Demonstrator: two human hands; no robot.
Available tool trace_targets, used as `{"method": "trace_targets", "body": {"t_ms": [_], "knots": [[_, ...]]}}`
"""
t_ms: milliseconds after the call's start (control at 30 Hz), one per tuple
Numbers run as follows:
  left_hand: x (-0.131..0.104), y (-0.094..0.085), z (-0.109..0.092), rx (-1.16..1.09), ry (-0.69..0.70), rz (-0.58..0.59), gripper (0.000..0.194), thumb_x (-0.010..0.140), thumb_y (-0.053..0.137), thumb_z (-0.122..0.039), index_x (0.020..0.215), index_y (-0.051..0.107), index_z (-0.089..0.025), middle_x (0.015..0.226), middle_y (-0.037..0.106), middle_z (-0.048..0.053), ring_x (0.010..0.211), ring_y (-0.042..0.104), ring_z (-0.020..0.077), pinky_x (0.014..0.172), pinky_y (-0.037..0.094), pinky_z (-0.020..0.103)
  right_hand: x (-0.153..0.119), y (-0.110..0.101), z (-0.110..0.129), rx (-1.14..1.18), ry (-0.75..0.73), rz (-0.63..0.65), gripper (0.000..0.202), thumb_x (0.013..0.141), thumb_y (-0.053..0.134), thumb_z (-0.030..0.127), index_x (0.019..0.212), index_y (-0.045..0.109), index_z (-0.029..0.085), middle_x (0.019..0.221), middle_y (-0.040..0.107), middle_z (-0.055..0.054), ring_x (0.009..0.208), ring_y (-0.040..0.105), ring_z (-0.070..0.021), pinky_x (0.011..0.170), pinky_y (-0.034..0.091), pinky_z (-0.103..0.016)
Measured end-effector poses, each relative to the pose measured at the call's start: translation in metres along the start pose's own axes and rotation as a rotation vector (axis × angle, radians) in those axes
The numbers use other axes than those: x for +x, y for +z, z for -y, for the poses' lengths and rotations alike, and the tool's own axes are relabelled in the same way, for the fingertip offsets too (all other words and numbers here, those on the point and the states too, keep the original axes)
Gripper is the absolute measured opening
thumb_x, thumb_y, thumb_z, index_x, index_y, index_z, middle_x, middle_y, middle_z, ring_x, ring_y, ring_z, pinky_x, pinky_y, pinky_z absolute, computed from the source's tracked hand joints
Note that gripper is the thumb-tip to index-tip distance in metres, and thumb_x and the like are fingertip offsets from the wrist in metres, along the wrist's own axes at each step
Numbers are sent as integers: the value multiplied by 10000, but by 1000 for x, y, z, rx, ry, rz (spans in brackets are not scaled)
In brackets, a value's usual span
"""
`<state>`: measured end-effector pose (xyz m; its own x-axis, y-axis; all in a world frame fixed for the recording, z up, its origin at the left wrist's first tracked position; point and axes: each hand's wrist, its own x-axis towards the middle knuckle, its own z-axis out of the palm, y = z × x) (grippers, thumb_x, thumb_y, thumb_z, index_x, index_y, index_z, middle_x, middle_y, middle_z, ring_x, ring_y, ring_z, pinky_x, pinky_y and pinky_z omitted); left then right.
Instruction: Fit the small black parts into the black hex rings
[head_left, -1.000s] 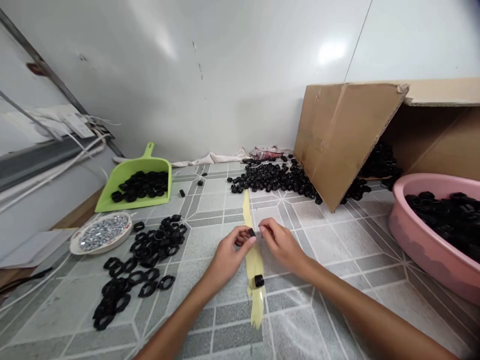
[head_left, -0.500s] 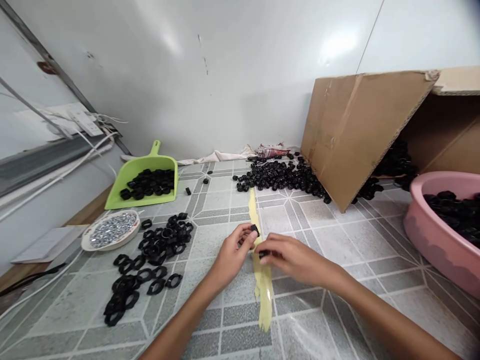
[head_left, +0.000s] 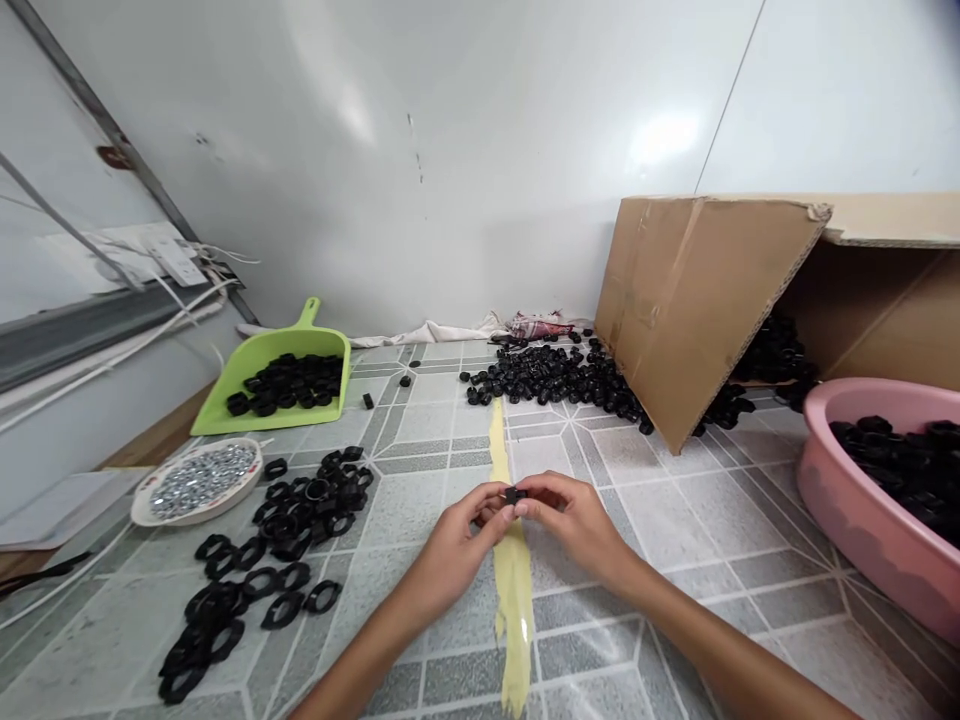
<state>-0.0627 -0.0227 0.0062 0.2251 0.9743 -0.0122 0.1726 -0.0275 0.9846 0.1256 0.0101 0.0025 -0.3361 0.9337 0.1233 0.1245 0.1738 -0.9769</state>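
Grey tiled surface (head_left: 660, 510), yellow strip (head_left: 514, 600) along it. Over strip: left hand (head_left: 461, 535), right hand (head_left: 581, 520), both pinched closed on small black parts (head_left: 514, 495); black rings (head_left: 294, 545) left of strip.

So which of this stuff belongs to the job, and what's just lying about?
Job, most likely:
black hardware pinched between left hand and right hand
loose black rings
black pile by the carton
green dustpan and pink tub, both holding black pieces
bowl of shiny bits, perhaps

Just lying about, probably:
white cloth at the back
papers, far left
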Motion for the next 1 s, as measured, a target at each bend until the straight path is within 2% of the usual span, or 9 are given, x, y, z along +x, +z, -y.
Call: {"method": "trace_targets", "body": {"t_ms": [167, 367, 533, 633, 733, 833, 933, 1000], "knots": [[-1, 2, 2, -42, -8, -17, 393, 938, 578, -459, 1228, 600, -195, 1046, 672, 73, 913, 602, 201, 766, 493, 301, -4, 3, 2, -46, -86, -32, 214, 865, 722, 330, 1056, 735, 233, 950, 687, -27, 847, 631, -174, 762, 482, -298], [2, 0, -1, -99, -40, -56, 433, 910, 614, -475, 1214, 634, -166, 1017, 694, 79, 776, 589, 162, 737, 490, 289, -6, 3, 4, -136, -179, 77, 265, 963, 589, 303, 1211, 674, 263, 1121, 675, -57, 1027, 633, -202, 882, 506, -345], [1, -3, -4, -106, -67, -38, 438, 907, 618, -482, 1220, 648, -178, 1055, 689, 81, 794, 585, 162, 753, 485, 294, -8, 3, -1, -190, -200, 22, 273, 948, 601, 242, 1220, 626, 254, 1082, 696, -45, 952, 656, -192, 859, 535, -358], [0, -5, -5, -89, -43, -4, 405, 925, 597, -476, 1211, 666, -198, 1007, 687, 58, 754, 572, 145, 750, 470, 287, -9, 2, -5, -273, -325, 18, 221, 971, 553, 196, 1165, 635, 262, 1095, 692, -42, 968, 657, -189, 858, 548, -357], [0, -5, -5, -88, -12, 20, 392, 938, 580, -468, 1204, 672, -196, 883, 667, 31, 733, 562, 141, 734, 454, 274, -9, 0, -8, -363, -487, 13, 275, 991, 498, 142, 1209, 615, 263, 1159, 677, -55, 1076, 643, -190, 929, 546, -367], [1, -5, -5, -71, -5, 20, 390, 946, 564, -472, 1178, 685, -184, 768, 623, 9, 709, 545, 140, 700, 436, 261, -9, -1, -10, -447, -583, 30, 299, 1002, 460, 117, 1226, 605, 250, 1198, 667, -69, 1148, 619, -188, 984, 535, -375], [1, -6, -7, -68, -20, 21, 386, 944, 564, -480, 1178, 686, -199, 828, 635, 20, 722, 537, 139, 653, 418, 242, -10, 0, -8, -456, -588, 32, 279, 1002, 452, 128, 1208, 604, 239, 1193, 661, -79, 1154, 611, -199, 988, 526, -389], [1, -7, -7, -78, -34, 32, 381, 940, 573, -479, 1188, 683, -212, 896, 653, 32, 749, 547, 141, 648, 417, 235, -10, 2, -4, -400, -501, 32, 239, 996, 481, 161, 1189, 603, 234, 1128, 668, -71, 1063, 634, -196, 922, 535, -370]]}}
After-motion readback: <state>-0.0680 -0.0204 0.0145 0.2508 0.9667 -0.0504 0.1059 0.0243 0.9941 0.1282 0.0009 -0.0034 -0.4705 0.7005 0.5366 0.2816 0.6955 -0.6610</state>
